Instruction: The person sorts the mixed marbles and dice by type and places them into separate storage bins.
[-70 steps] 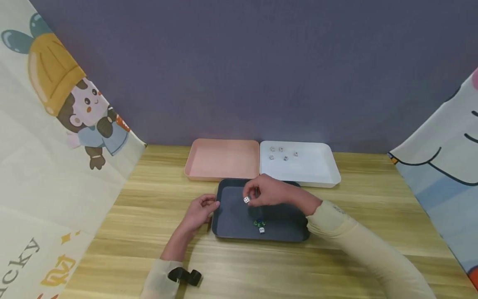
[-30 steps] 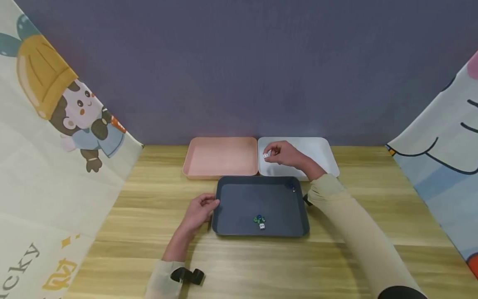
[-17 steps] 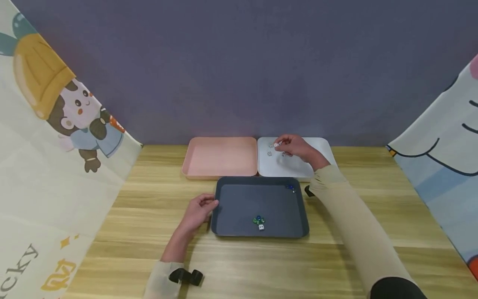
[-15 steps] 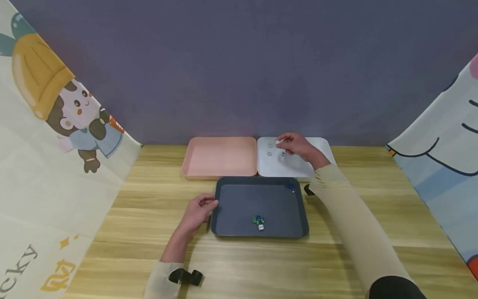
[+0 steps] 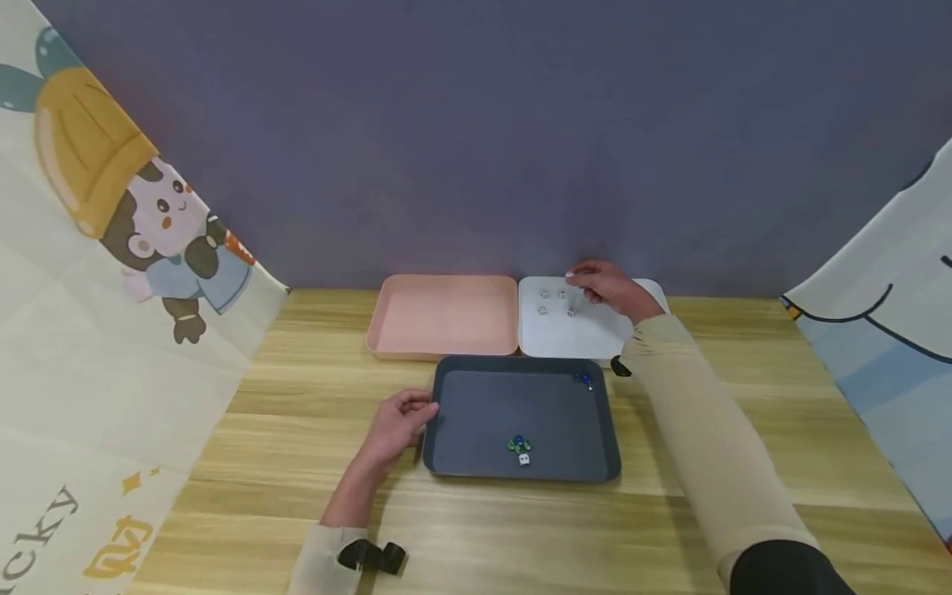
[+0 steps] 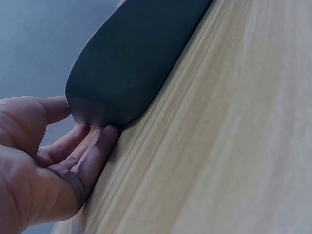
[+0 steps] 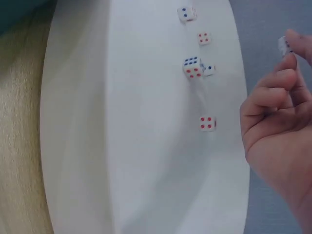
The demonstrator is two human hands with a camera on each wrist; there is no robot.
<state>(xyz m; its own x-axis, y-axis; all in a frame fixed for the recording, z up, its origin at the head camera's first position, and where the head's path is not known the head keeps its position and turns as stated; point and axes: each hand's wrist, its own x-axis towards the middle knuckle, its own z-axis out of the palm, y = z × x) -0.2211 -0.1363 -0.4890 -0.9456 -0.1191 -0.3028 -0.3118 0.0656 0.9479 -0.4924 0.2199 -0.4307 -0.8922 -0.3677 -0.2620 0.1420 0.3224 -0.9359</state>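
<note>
My right hand (image 5: 611, 289) pinches a white die (image 7: 283, 45) between thumb and fingertip, above the far side of the white tray (image 5: 580, 340). Several white dice lie spread in that tray, among them a die (image 7: 207, 123) with red pips upward. My left hand (image 5: 397, 423) holds the left edge of the dark grey tray (image 5: 476, 413), thumb at the rim and fingers against the outer wall, as the left wrist view shows. Inside the dark tray, a die (image 5: 524, 459) sits beside a cluster of green and blue glassy pieces (image 5: 519, 444).
More small blue pieces (image 5: 584, 380) lie in the dark tray's far right corner. A pink tray (image 5: 442, 318) stands left of the white one, both behind the dark tray. Behind them rises a grey-blue wall (image 5: 446, 149), and printed cloths hang at both sides of the wooden table (image 5: 297, 372).
My right hand has carried the die from above the dark tray to the white tray, then further back and right over it. My left hand has stayed at the dark tray's edge.
</note>
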